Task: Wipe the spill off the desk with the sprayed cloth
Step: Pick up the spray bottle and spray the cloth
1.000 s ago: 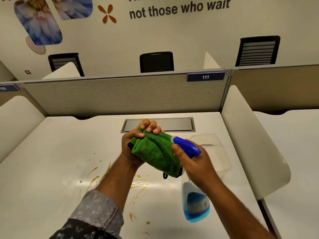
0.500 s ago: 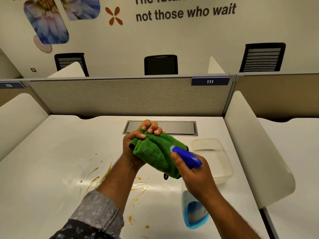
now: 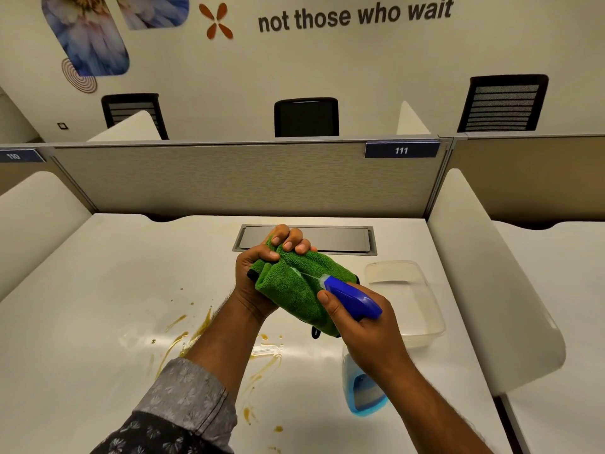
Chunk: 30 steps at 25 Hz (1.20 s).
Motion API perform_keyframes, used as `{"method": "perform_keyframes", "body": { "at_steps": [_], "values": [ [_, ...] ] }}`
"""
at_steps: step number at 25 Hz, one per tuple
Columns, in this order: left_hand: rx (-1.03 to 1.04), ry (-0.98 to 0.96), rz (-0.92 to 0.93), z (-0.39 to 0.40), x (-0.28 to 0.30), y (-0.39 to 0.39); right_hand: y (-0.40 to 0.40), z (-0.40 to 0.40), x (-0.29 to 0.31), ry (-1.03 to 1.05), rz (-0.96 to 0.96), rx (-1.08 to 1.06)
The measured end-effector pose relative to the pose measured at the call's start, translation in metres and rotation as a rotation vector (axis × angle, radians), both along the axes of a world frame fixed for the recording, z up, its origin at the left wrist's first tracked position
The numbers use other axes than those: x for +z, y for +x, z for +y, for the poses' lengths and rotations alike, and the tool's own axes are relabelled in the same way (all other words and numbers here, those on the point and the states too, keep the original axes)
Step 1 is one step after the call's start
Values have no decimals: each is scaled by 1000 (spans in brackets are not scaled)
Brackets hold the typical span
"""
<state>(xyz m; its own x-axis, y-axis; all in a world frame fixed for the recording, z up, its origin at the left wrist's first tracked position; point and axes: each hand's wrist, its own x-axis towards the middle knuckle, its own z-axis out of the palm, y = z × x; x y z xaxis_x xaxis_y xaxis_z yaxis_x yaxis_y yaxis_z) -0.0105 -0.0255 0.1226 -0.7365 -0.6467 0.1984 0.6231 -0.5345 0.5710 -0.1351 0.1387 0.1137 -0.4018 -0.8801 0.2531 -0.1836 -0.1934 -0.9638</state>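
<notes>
My left hand [image 3: 262, 276] grips a bunched green cloth [image 3: 294, 290] and holds it above the white desk [image 3: 98, 290]. My right hand [image 3: 366, 332] holds a spray bottle [image 3: 363, 394] with a blue trigger head [image 3: 350, 294] and blue liquid. Its nozzle points at the cloth from close range, and a thin jet of liquid reaches the fabric. A brown, streaky spill [image 3: 196, 332] spreads over the desk under and left of my left forearm, with drops trailing toward the near edge.
A clear plastic container [image 3: 406, 299] stands on the desk right of my hands. A grey cable flap [image 3: 307, 239] lies behind them. Grey partitions [image 3: 229, 178] and white side dividers [image 3: 484, 273] enclose the desk. Black chairs stand beyond.
The bottle's nozzle has shifted along the cloth and a jet of spray now hits it. My view has tilted slightly downward.
</notes>
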Motion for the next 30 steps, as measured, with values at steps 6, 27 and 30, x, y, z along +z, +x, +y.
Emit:
{"method": "perform_keyframes", "body": {
  "at_steps": [6, 27, 30],
  "values": [
    [4, 4, 6, -6, 3, 0, -7, 0, -6, 6, 56, -21],
    [-55, 51, -14, 1, -21, 10, -68, 12, -8, -9, -109, -265],
    [-53, 73, -28, 6, -30, 13, -91, 5, -6, 27, -164, -330]
  ]
}}
